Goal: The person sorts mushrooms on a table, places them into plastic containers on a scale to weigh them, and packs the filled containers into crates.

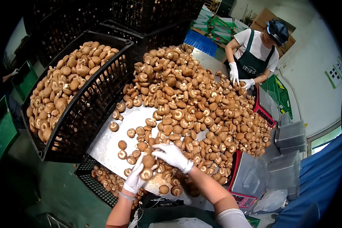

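Both my hands wear white gloves. My left hand (134,178) is curled around a few brown shiitake mushrooms (148,161), palm turned up near the front of the metal table (108,142). My right hand (173,156) reaches in from the right just above it. Its fingers are stretched out and apart, with the tips close to the held mushrooms; whether they touch is unclear. Loose shiitake mushrooms lie around both hands, and a large pile (190,102) of them spreads across the table behind and to the right.
A black crate (89,91) full of mushrooms stands at the left; another crate (88,173) with mushrooms sits below the table edge. Red scales (241,199) and stacked clear plastic trays (283,173) line the right side. A gloved co-worker (250,57) handles mushrooms across the table.
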The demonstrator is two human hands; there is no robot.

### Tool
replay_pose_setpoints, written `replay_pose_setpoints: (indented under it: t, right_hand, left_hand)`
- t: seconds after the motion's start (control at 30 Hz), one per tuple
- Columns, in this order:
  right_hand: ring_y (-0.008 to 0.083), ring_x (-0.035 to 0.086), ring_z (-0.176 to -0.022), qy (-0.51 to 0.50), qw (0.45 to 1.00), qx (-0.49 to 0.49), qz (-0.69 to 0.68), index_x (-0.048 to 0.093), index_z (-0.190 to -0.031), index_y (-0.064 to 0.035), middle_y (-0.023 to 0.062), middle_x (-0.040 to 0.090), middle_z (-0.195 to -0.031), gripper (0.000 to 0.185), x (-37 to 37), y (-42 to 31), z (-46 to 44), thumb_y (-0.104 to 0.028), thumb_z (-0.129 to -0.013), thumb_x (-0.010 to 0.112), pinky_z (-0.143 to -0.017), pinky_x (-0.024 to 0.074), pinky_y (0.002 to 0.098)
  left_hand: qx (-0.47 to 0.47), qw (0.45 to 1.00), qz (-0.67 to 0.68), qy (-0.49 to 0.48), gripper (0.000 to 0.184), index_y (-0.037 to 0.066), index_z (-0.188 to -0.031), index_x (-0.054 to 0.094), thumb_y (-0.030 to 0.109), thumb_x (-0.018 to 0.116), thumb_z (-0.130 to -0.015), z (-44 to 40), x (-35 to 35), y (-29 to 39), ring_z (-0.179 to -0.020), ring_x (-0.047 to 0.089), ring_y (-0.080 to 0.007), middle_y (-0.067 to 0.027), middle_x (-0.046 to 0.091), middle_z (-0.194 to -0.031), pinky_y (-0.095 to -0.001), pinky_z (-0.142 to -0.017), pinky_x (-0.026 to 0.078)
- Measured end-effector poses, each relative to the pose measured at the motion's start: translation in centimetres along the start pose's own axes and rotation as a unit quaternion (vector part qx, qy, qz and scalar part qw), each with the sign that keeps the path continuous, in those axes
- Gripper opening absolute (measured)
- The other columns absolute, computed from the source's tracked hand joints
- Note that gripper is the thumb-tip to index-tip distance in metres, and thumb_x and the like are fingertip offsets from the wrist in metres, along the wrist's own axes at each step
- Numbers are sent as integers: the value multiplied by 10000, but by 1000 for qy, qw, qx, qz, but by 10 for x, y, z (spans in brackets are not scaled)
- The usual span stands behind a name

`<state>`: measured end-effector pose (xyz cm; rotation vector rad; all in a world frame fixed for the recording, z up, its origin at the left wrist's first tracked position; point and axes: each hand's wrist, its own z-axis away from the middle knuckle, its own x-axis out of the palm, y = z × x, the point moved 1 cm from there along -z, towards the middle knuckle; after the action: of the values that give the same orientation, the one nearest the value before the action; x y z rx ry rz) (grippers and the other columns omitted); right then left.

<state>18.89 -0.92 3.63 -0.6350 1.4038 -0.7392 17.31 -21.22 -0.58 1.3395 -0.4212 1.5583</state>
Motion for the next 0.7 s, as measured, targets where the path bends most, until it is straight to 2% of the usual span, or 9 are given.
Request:
replay_pose_setpoints:
  t: [0.13,0.27,0.37,0.47,0.5,0.53,0.6,0.63,0.7]
  right_hand:
    - [279,625,-729,225,940,55,252,610,-866,-56,125,617,-809,384,-17,47,-41,-437,-816,630,-640,505,378]
    - [271,609,-758,215,891,52,397,566,-850,-59,119,568,-865,443,2,79,-69,-447,-707,724,-646,499,382]
    - [278,617,-788,201,929,76,302,599,-896,-62,129,582,-846,310,-5,88,-71,-320,-751,691,-682,500,401]
    - [229,618,-752,223,974,-16,20,618,-943,-39,98,606,-786,240,-27,102,-58,-243,-816,619,-664,486,349]
    - [145,573,-681,132,943,128,-277,598,-936,-27,33,571,-724,165,-38,89,-51,-174,-871,560,-628,462,266]
    - [93,528,-655,77,926,157,-335,578,-939,-24,-9,536,-710,122,-53,85,-45,-128,-903,525,-614,437,211]
    - [86,542,-666,85,890,167,-417,575,-978,-33,24,604,-811,132,-53,68,-35,-122,-886,542,-661,490,236]
    - [101,574,-722,41,927,202,-314,548,-1017,-42,54,623,-847,168,-57,37,-32,-158,-895,546,-686,506,260]
    - [168,619,-860,-81,961,72,-253,553,-1139,-74,81,649,-947,284,-39,7,-23,-201,-885,572,-782,509,318]
  left_hand:
    - [-9,999,33,-11,504,73,-1404,292,234,480,-965,-14,-15,-5,-1023,589,-269,-162,460,-1332,-383,-772,549]
    - [2,996,72,47,475,20,-1357,349,299,437,-982,-18,-4,4,-926,620,-273,-180,507,-1273,-325,-698,569]
    - [9,995,96,6,492,23,-1366,343,326,422,-985,-20,19,16,-1006,597,-294,-175,486,-1300,-365,-800,547]
    - [62,997,5,38,481,22,-1373,342,220,492,-961,-21,19,18,-1115,544,-272,-165,463,-1327,-373,-919,484]
    - [153,967,-194,66,502,9,-1359,361,146,549,-914,-23,10,16,-1125,536,-256,-155,472,-1312,-348,-902,490]
    - [235,888,-385,93,533,-3,-1345,380,73,605,-867,-22,5,15,-1134,529,-240,-146,480,-1296,-323,-884,496]
    - [276,838,-450,139,611,1,-1322,412,-19,665,-765,-15,18,21,-1134,524,-220,-139,498,-1258,-306,-926,458]
    - [300,799,-495,163,608,1,-1309,421,-6,681,-759,-14,19,24,-1131,524,-220,-136,502,-1244,-310,-924,462]
    - [324,750,-538,207,608,-5,-1282,432,-9,705,-738,-10,23,33,-1114,531,-219,-129,513,-1205,-313,-920,471]
